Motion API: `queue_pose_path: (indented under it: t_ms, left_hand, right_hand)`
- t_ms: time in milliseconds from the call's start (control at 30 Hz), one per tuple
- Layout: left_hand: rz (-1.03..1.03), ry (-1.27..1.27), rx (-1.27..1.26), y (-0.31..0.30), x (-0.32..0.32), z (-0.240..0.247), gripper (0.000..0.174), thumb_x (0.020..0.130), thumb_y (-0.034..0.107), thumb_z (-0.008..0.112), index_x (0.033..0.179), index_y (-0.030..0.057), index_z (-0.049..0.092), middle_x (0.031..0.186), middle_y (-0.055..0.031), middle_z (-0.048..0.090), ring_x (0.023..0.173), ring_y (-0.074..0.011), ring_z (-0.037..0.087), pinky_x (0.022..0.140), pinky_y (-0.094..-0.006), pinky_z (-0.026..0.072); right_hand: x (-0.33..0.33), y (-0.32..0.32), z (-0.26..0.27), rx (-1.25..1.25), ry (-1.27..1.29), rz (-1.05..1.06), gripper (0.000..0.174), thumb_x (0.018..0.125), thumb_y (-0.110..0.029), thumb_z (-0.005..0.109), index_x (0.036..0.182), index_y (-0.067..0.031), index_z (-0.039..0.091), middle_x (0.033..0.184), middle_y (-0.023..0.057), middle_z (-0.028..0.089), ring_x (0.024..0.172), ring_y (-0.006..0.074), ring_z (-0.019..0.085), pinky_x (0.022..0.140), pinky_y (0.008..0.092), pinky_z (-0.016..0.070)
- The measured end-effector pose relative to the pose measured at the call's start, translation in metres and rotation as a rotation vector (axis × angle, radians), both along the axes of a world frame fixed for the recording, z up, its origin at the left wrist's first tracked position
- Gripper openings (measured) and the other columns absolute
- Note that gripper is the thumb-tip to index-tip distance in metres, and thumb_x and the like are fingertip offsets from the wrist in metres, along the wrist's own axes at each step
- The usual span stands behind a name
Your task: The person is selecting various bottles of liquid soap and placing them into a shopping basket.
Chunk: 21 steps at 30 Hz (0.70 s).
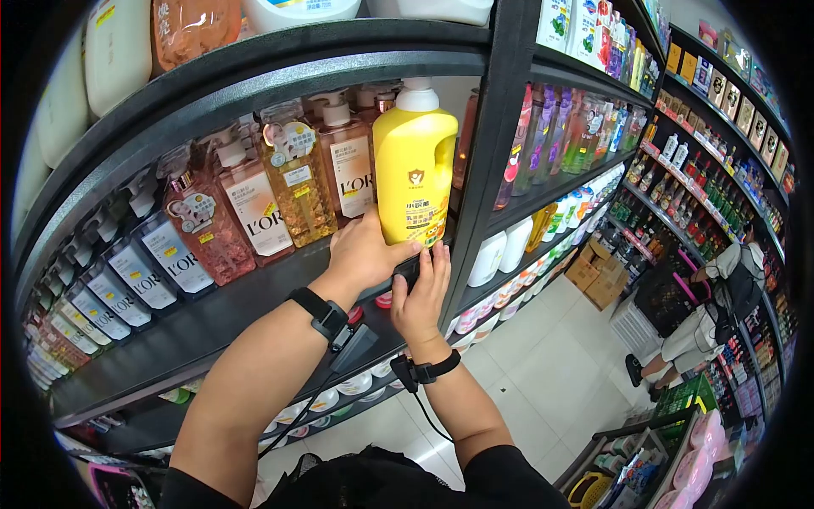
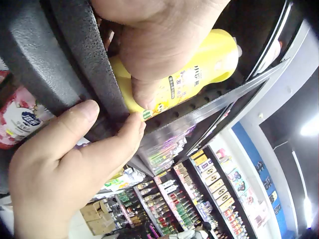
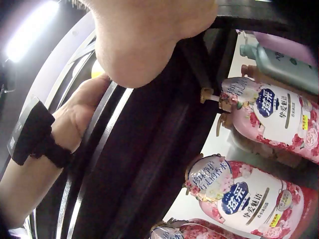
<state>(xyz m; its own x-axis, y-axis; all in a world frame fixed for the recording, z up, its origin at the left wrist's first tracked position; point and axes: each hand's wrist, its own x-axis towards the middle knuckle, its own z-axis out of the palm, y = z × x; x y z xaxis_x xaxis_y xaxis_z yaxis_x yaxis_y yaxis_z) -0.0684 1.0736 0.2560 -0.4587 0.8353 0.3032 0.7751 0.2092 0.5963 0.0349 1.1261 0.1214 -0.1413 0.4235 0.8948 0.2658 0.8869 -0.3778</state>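
A large yellow pump bottle [image 1: 415,170] with a white cap and a moulded handle stands upright at the right end of a black shelf. My left hand [image 1: 360,254] grips its lower left side, the thumb across the front near the base and the other fingers hidden behind. The right hand [image 1: 424,293] is just below, its fingertips at the bottle's bottom front edge. In the left wrist view the right thumb [image 2: 82,112] lies on the shelf's front edge, and the index fingertip meets the bottle's base. The right wrist view shows mostly the heel of the right hand [image 3: 139,45].
Rows of pump bottles [image 1: 259,204] line the shelf to the left. A black upright [image 1: 487,144] stands close right of the yellow bottle. Pink floral bottles [image 3: 254,199] fill the shelf below. In the aisle are cardboard boxes [image 1: 598,270] and another person [image 1: 721,288].
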Motion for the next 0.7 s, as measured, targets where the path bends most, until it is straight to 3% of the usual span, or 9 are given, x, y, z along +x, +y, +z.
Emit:
queue_pose_path:
  t_ms: [200, 333, 433, 500, 533, 600, 667, 700]
  left_hand:
    - [0.023, 0.084, 0.017, -0.001, 0.001, -0.005, 0.067, 0.072, 0.049, 0.08, 0.117, 0.0034, 0.06, 0.105, -0.0199, 0.071, 0.102, -0.0367, 0.067, 0.091, -0.047, 0.0486]
    - [0.054, 0.17, -0.001, 0.0, -0.001, -0.01, 0.067, 0.069, 0.051, 0.081, 0.112, 0.0031, 0.064, 0.097, -0.0169, 0.073, 0.093, -0.0337, 0.07, 0.08, -0.0465, 0.0543]
    - [0.085, 0.162, 0.142, -0.009, 0.004, -0.008, 0.064, 0.065, 0.053, 0.081, 0.098, 0.0006, 0.065, 0.087, -0.02, 0.07, 0.085, -0.0361, 0.071, 0.075, -0.0474, 0.0549]
    - [0.052, 0.137, 0.156, -0.014, 0.006, -0.005, 0.066, 0.064, 0.049, 0.082, 0.099, -0.0032, 0.063, 0.088, -0.0214, 0.07, 0.084, -0.0377, 0.07, 0.076, -0.0478, 0.0545]
    - [0.05, 0.055, 0.115, -0.019, 0.008, 0.0, 0.067, 0.061, 0.044, 0.086, 0.102, -0.002, 0.06, 0.094, -0.0186, 0.069, 0.091, -0.0343, 0.069, 0.083, -0.0453, 0.0513]
    - [0.089, 0.118, 0.418, -0.019, 0.01, -0.02, 0.06, 0.062, 0.03, 0.085, 0.103, -0.0031, 0.055, 0.103, -0.0199, 0.062, 0.1, -0.0364, 0.062, 0.085, -0.0459, 0.0497]
    - [0.029, 0.214, 0.571, -0.052, 0.021, -0.022, 0.054, 0.061, 0.02, 0.078, 0.103, -0.004, 0.054, 0.106, -0.02, 0.057, 0.1, -0.0374, 0.056, 0.087, -0.0459, 0.0457]
    - [-0.082, 0.311, 0.602, -0.085, 0.026, -0.022, 0.062, 0.067, 0.02, 0.077, 0.118, -0.0048, 0.052, 0.117, -0.0228, 0.053, 0.113, -0.0411, 0.053, 0.096, -0.0493, 0.0436]
  right_hand:
    - [0.002, -0.002, 0.003, -0.013, -0.01, 0.02, 0.068, 0.083, -0.007, 0.065, 0.143, 0.0027, 0.035, 0.15, 0.0305, 0.032, 0.139, 0.051, 0.031, 0.115, 0.0568, 0.0247]
    - [0.0, 0.001, 0.002, 0.018, -0.042, -0.011, 0.06, 0.092, -0.019, 0.06, 0.143, 0.0027, 0.038, 0.15, 0.029, 0.034, 0.141, 0.0466, 0.031, 0.117, 0.0548, 0.0232]
    - [-0.002, -0.001, 0.006, 0.033, 0.012, 0.01, 0.057, 0.098, -0.029, 0.055, 0.143, 0.002, 0.04, 0.15, 0.0283, 0.035, 0.141, 0.0449, 0.031, 0.117, 0.0546, 0.0233]
    - [-0.005, 0.006, 0.002, 0.058, 0.034, 0.03, 0.058, 0.1, -0.036, 0.054, 0.143, 0.0013, 0.041, 0.15, 0.0279, 0.035, 0.141, 0.0445, 0.031, 0.116, 0.0548, 0.0237]
    - [-0.002, 0.003, 0.003, 0.028, 0.033, 0.044, 0.059, 0.1, -0.037, 0.055, 0.143, 0.0015, 0.04, 0.15, 0.0273, 0.035, 0.141, 0.0437, 0.032, 0.116, 0.0537, 0.0244]
    - [0.004, -0.007, 0.003, -0.054, 0.025, 0.07, 0.061, 0.101, -0.038, 0.055, 0.144, 0.0017, 0.038, 0.151, 0.0259, 0.035, 0.141, 0.0422, 0.033, 0.116, 0.0516, 0.026]
    - [0.006, -0.022, -0.019, -0.239, 0.238, 0.32, 0.063, 0.1, -0.035, 0.057, 0.146, 0.0014, 0.034, 0.151, 0.0252, 0.035, 0.139, 0.0411, 0.035, 0.115, 0.0501, 0.0282]
    - [0.018, -0.035, -0.027, -0.207, 0.183, 0.329, 0.063, 0.1, -0.032, 0.06, 0.146, 0.0015, 0.032, 0.151, 0.0233, 0.035, 0.138, 0.0385, 0.038, 0.114, 0.0483, 0.0317]
